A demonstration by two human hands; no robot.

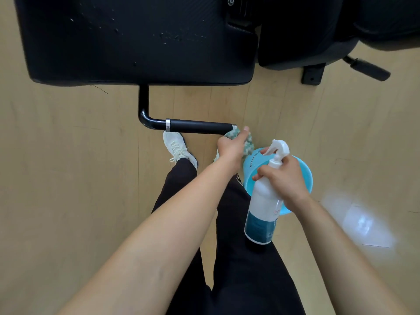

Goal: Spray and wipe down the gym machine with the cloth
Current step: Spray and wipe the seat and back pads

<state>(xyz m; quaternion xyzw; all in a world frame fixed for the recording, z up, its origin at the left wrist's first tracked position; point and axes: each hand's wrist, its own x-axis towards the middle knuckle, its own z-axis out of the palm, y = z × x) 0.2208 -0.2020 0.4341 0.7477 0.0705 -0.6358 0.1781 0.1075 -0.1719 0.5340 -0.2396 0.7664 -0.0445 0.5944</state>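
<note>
Right hand (284, 178) nearest, wrapped round the neck of a white spray bottle with a teal label (263, 208), one finger up by the white trigger, nozzle tipped toward the machine. Just behind it sits a round light-blue plastic bucket (305, 176) on the pale wood floor (68, 178). Left hand (231, 148) is closed on a bunched green-and-white patterned cloth (248, 144), pressing it at the free end of the black tubular handle (200, 127). Farther off, the black padded seat (136, 42) shows droplets. Looks like the wiping step; next, I'd judge, drag the cloth along the grip toward the chrome ring
</note>
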